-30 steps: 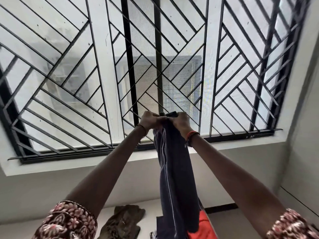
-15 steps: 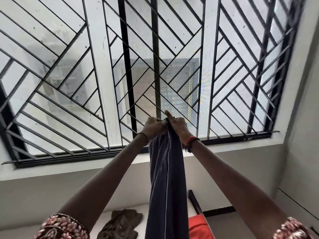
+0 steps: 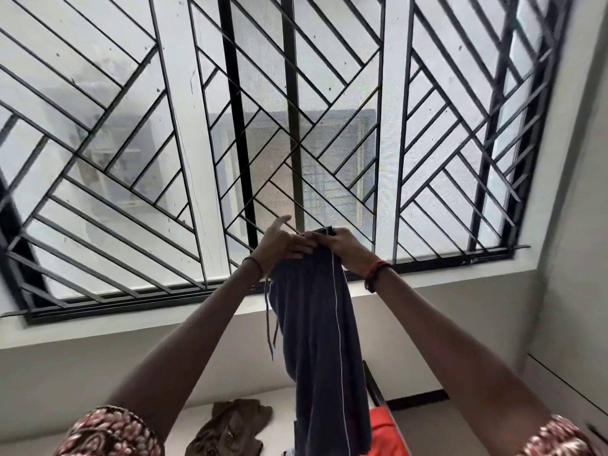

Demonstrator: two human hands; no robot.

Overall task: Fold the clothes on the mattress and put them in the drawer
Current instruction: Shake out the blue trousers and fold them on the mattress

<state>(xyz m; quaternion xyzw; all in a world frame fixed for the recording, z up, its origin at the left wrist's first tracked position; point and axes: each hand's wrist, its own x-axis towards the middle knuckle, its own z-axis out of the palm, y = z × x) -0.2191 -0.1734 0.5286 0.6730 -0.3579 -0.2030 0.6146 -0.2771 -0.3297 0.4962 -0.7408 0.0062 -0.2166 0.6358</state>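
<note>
The navy garment (image 3: 322, 340) hangs at frame centre, held raised in the air and trailing toward 6 o'clock, with a white side stripe and a loose drawstring (image 3: 268, 324) at its 9 o'clock edge. The right hand (image 3: 345, 250) grips the top hem, fingers curled over it. The left hand (image 3: 279, 245) lies against the cloth at 9 o'clock of the right, fingers nearly straight, one raised. A brown garment (image 3: 230, 426) lies on the mattress (image 3: 286, 399) at 7 o'clock; an orange cloth (image 3: 383, 432) at 5 o'clock; the window grille (image 3: 296, 126) at 12 o'clock
</note>
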